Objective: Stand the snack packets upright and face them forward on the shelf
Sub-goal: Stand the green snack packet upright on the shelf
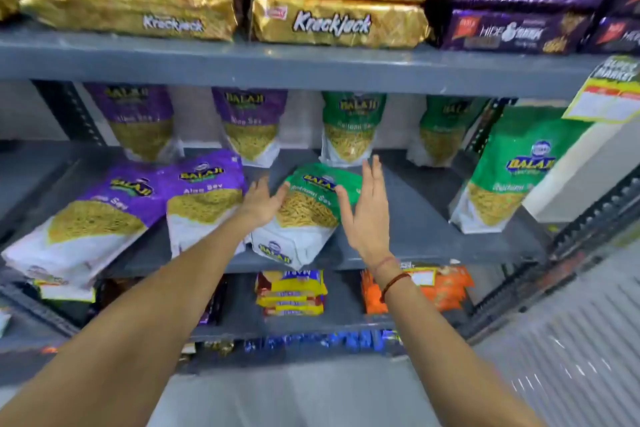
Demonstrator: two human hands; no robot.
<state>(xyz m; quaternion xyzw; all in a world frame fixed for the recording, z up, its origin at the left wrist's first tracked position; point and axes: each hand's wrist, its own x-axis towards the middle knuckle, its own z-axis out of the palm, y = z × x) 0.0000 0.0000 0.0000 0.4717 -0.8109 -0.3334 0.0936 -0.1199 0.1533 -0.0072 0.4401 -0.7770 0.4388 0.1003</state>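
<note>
Hands [263, 201] [367, 215] flanking glossy green packet [304, 215]

Your left hand [261, 203] and right hand [369, 215] flank a packet [304, 218] lying on the shelf [415, 229], four packets [349, 128] upright behind.

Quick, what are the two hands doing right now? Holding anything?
Left hand: open, fingers spread, at the left edge of the fallen green packet, not gripping it.
Right hand: open, palm beside the packet's right edge, holding nothing.
</note>
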